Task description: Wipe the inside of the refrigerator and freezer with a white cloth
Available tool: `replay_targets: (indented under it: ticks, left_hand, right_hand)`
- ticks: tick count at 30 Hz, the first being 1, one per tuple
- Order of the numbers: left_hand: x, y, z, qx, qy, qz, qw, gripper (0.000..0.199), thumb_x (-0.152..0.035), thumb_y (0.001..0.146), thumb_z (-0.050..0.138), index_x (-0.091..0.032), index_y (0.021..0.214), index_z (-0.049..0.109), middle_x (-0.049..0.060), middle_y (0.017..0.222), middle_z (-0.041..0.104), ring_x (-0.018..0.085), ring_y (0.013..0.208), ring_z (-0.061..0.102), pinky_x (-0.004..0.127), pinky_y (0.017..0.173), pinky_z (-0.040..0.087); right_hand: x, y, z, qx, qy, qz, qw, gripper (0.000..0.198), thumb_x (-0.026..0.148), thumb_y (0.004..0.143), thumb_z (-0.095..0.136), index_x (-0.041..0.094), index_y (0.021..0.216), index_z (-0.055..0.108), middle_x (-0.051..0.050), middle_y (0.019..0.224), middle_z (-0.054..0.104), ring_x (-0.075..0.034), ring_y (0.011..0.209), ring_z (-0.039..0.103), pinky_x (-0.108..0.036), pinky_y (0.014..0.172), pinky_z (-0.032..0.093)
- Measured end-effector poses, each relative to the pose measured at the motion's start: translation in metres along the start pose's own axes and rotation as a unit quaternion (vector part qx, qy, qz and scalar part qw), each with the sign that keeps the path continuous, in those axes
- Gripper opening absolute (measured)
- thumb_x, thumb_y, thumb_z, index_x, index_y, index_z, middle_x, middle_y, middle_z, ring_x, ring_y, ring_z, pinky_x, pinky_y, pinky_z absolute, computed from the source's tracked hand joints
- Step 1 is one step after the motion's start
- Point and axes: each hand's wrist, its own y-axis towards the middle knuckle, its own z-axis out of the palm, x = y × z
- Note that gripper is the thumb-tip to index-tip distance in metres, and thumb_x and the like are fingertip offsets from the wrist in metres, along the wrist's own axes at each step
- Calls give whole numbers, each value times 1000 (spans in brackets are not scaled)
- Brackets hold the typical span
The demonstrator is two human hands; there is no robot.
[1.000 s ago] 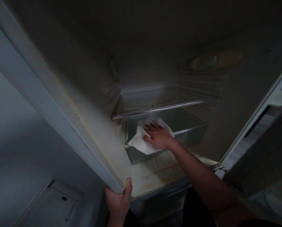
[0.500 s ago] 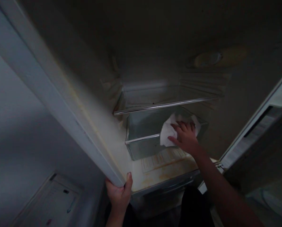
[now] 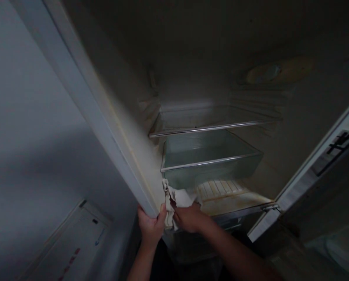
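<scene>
Beside the left hand [image 3: 151, 226] is crumpled white cloth [image 3: 182, 198].

Open fridge [image 3: 104, 121] fills most of the view, home-style, dim light; can't tell whether the room around it is a kitchen. Clues: 1 clear shelf [image 3: 209, 118] with metal trim [image 3: 215, 128], 1 see-through drawer [image 3: 209, 169] below it, 1 yellowish fitting [image 3: 294, 72] on the side wall [image 3: 309, 107].
</scene>
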Motion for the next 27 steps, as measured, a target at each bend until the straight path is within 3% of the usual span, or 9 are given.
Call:
replay_targets:
  ticks: [4, 6, 10, 14, 16, 20, 25, 27]
  left_hand:
    - [-4, 0, 1, -8, 8, -9, 1000, 65, -54, 73, 83, -17, 119, 56, 13, 106, 72, 28, 96, 75, 41, 88, 62]
    - [-6, 0, 0, -9, 11, -7, 1000, 62, -52, 72, 84, -18, 115, 56, 12, 104, 72, 28, 95, 75, 42, 88, 62]
    - [-11, 1, 1, -10, 1, 6, 1000, 59, -48, 70, 85, -17, 112, 57, 11, 102, 72, 28, 92, 74, 41, 85, 62]
    - [-13, 1, 2, -27, 0, 9, 1000, 54, -45, 68, 87, -19, 106, 57, 7, 91, 72, 25, 83, 73, 38, 78, 61]
    - [-15, 1, 3, -35, -1, 15, 999, 52, -44, 68, 86, -20, 104, 58, 7, 90, 71, 25, 83, 72, 38, 77, 61]
    - [-19, 2, 4, -42, 22, 33, 998, 51, -43, 69, 84, -19, 108, 60, 9, 95, 71, 26, 88, 72, 39, 79, 62]
    - [-18, 4, 4, -48, 2, 31, 998, 55, -43, 65, 86, -19, 106, 57, 6, 88, 70, 25, 81, 73, 37, 70, 63]
    - [-15, 3, 4, -36, -1, 8, 999, 56, -43, 65, 87, -19, 106, 57, 6, 89, 70, 26, 84, 73, 39, 74, 63]
  right_hand:
    - [-28, -39, -32, 19, -30, 88, 995, 48, 48, 106, 46, 33, 148, 64, -11, 147, 65, -33, 137, 61, -51, 114, 47]
    - [-59, -65, -49, 17, -67, 172, 983, 57, 55, 101, 54, 35, 154, 58, -12, 148, 64, -38, 138, 60, -54, 110, 48]
    - [-133, -123, -71, -45, -174, 313, 933, 73, 47, 99, 57, 27, 167, 40, -17, 151, 60, -36, 128, 65, -55, 112, 45]
    - [-173, -156, -78, -95, -234, 383, 889, 52, 47, 102, 50, 17, 141, 70, -21, 130, 70, -35, 121, 67, -45, 104, 50]
    - [-172, -155, -76, -107, -232, 403, 879, 50, 45, 106, 42, 16, 131, 75, -21, 123, 72, -33, 114, 70, -43, 99, 52]
    - [-148, -129, -72, -89, -246, 413, 872, 54, 39, 108, 32, 14, 120, 79, -23, 130, 69, -35, 120, 66, -45, 96, 52]
    - [-99, -87, -60, 0, -242, 332, 912, 56, 39, 109, 33, 12, 128, 78, -27, 121, 72, -45, 132, 59, -58, 107, 46]
    - [-76, -71, -47, -16, -208, 285, 936, 55, 40, 110, 34, 15, 137, 75, -26, 128, 71, -45, 136, 57, -60, 110, 44]
